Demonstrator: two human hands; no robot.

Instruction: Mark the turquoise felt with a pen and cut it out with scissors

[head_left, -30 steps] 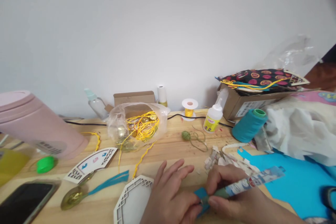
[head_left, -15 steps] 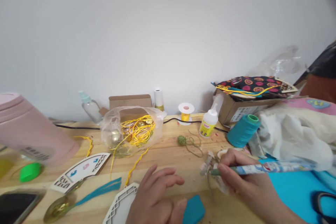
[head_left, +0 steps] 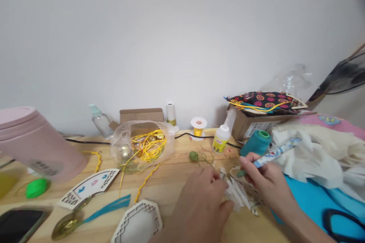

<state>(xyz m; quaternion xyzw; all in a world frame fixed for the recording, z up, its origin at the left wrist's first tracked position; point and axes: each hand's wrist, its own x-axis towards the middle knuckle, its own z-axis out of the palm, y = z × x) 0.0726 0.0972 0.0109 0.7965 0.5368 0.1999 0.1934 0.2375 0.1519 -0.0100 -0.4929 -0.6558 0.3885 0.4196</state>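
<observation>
My right hand is closed around a pen with a blue-and-white cartoon print and a green lower end. That end points down-left over a pile of white scraps. Left of the pile, my left hand is slightly blurred, its fingers curled together at the edge of the scraps. Whatever its fingertips hold, if anything, is hidden. Beside my left wrist lies an octagonal white lattice piece on a yellow cord. Just beyond the hands rests a tangle of green cord.
Behind stand a glue bottle, a teal thread cone and a cardboard box. A plastic bag of yellow cords, a fan-shaped piece, a phone and a pink cup are leftward. Black-handled scissors lie at right.
My left hand has moved right to the scraps, its fingers curling in; the teal piece beside it is now out of sight. The pen has tilted more upright. The view has shifted slightly.
</observation>
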